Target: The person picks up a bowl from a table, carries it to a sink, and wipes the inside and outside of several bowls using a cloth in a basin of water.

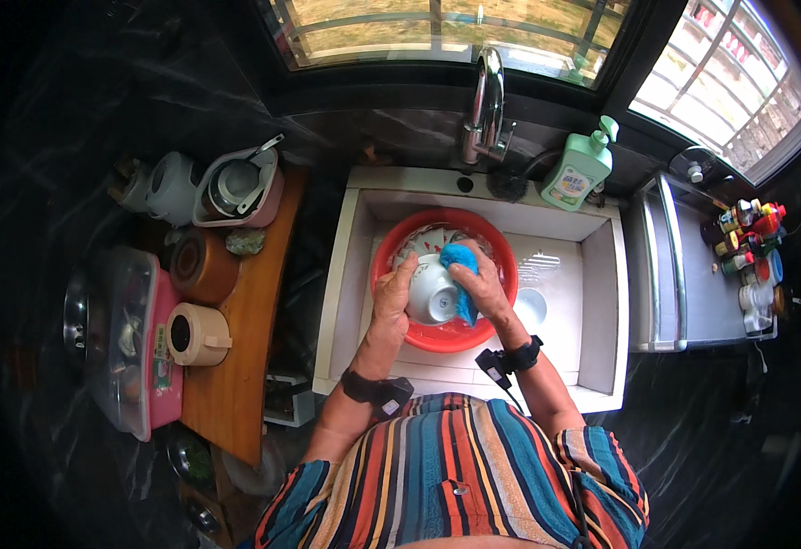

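My left hand (392,291) grips the side of a white ceramic bowl (428,295), which is tilted so its foot ring faces me. Against the bowl's right side, my right hand (484,285) presses a blue scouring cloth (464,274). Both hands are over a red plastic basin (390,240) set in a white sink (596,302). Inside the basin lie more white dishes (429,241) with red markings, partly hidden by the held bowl and my hands. Another small white bowl (530,307) rests on the sink floor, right of the basin.
A chrome faucet (488,103) rises behind the sink. On the back rim stand a green pump bottle (579,168) and a dark scrubber (508,184). Left is a wooden shelf (253,343) with a pink tub (273,199) of pans; right, several condiment bottles (750,233).
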Tool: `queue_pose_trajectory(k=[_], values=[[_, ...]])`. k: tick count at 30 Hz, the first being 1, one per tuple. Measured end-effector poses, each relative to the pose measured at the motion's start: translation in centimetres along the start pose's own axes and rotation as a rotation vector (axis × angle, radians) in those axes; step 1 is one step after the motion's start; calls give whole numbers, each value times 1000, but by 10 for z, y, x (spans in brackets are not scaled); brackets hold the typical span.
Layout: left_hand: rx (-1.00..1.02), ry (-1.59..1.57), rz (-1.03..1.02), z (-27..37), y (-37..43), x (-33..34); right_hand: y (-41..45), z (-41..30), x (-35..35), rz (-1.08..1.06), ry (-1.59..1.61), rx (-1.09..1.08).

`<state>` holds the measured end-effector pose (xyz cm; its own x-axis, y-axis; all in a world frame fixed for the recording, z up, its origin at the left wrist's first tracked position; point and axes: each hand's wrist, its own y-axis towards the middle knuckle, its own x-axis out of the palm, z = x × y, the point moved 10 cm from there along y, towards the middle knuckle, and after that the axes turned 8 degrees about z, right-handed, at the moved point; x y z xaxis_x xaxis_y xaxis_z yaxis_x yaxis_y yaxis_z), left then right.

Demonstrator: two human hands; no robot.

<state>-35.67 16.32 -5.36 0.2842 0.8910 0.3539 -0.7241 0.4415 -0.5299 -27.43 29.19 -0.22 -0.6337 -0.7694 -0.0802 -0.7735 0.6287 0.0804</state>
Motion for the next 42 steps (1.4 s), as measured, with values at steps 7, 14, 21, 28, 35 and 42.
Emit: queue_pose_trajectory(k=[7, 14, 21, 28, 35, 42], values=[[129, -164, 75, 1, 13, -1, -12, 48, 13, 187, 693, 247], [28, -438, -17, -12, 18, 8, -15, 57, 24, 294, 1032, 445], [-283, -55, -209, -52, -7, 12, 6, 52, -25, 278, 682, 162], [-687, -454, -613, -73, -32, 38, 10, 20, -14, 98, 574, 32], [100, -91, -158, -40, 29, -17, 8, 36, -2, 67, 112, 129], [707, 346, 156, 26, -2, -14, -7, 32, 19, 72, 152, 83]])
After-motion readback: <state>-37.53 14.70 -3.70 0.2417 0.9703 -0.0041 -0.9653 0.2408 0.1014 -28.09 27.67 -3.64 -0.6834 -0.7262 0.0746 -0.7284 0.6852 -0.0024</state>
